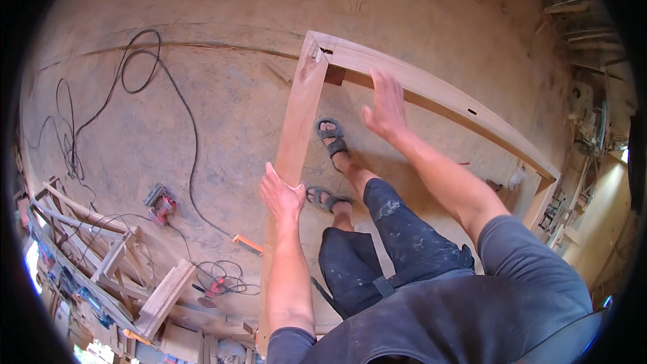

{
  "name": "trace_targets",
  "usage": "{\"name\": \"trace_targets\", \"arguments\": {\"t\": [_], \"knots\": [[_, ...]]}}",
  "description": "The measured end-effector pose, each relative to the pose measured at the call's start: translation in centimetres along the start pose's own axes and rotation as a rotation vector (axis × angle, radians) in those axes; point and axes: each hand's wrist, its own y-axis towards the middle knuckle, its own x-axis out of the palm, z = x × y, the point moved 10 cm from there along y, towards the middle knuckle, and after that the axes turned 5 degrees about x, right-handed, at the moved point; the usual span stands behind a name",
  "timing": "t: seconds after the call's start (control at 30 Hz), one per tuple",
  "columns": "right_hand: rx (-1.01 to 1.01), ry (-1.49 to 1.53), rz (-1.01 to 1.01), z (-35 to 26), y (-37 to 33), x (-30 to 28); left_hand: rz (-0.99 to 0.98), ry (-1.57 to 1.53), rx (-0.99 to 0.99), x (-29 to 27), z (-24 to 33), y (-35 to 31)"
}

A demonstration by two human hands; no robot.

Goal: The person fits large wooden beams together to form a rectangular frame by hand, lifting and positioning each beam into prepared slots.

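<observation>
The left hand (283, 193) was wrapped around the left rail (301, 111) of a wooden frame (312, 71), thumb toward the inner edge. Farther out and to its right, the right hand (386, 104) had its fingers extended and thumb apart, gripping nothing, by the far rail (431, 85); whether it touched the wood could not be told. Sandals (337, 146) stood between the hands, inside the frame. Beyond both hands the rails met at a corner (313, 43) with a dark gap; a slot (472, 112) showed right of the right hand.

On the floor, an orange tool (248, 245) lay just left of the left forearm, with a red grinder (216, 286) farther left. A red power tool (162, 207) sat left of the left hand, a cable (195, 141) looping beyond it. Timber (165, 296) was stacked lower left of that hand, and scraps (596, 37) lay far right of the right hand.
</observation>
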Motion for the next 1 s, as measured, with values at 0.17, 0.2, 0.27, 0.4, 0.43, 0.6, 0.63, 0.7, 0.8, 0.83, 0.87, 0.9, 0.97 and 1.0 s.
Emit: {"name": "trace_targets", "arguments": {"t": [0.17,0.2,0.27,0.4,0.43,0.6,0.63,0.7,0.8,0.83,0.87,0.9,0.97,1.0], "knots": [[0.067,-0.034,-0.335,0.7,-15.3,1.9,0.168,-0.007,0.018,-1.9,-4.7,-5.4],[0.065,-0.062,-0.399,0.1,-18.6,2.8,0.199,-0.067,-0.03,-2.4,-6.7,-7.6],[-0.008,-0.102,-0.531,-1.4,-24.0,3.3,0.245,-0.175,-0.155,-2.7,-9.6,-12.5],[-0.245,0.02,-0.733,-11.4,-31.8,3.3,0.267,-0.344,-0.44,-4.5,-15.4,-26.1],[-0.325,0.056,-0.808,-14.1,-34.0,3.7,0.27,-0.348,-0.548,-5.7,-17.6,-30.6],[-0.83,-0.026,-1.152,-22.2,-41.2,6.9,0.316,-0.724,-1.158,3.9,-23.4,-56.1],[-0.907,-0.072,-1.217,-23.9,-42.1,7.4,0.377,-0.78,-1.24,5.4,-23.4,-60.0],[-0.91,-0.258,-1.21,-26.4,-44.0,10.4,0.416,-0.887,-1.346,10.3,-24.3,-67.7],[-1.083,-0.337,-1.094,-32.8,-48.0,14.5,0.56,-0.917,-1.424,14.4,-24.5,-76.8],[-1.172,-0.328,-1.045,-35.1,-49.9,15.9,0.591,-0.974,-1.465,15.8,-24.2,-79.3],[-1.184,-0.273,-1.084,-36.8,-52.8,17.4,0.588,-0.95,-1.505,18.6,-23.7,-82.5],[-1.192,-0.199,-1.11,-39.6,-56.4,19.6,0.596,-0.91,-1.532,20.9,-24.9,-85.6],[-1.212,-0.067,-1.129,-44.9,-62.5,23.7,0.657,-1.065,-1.58,25.1,-26.4,-88.7],[-1.217,-0.018,-1.151,-47.7,-65.9,25.1,0.708,-1.09,-1.6,26.3,-27.6,-91.2]]}}
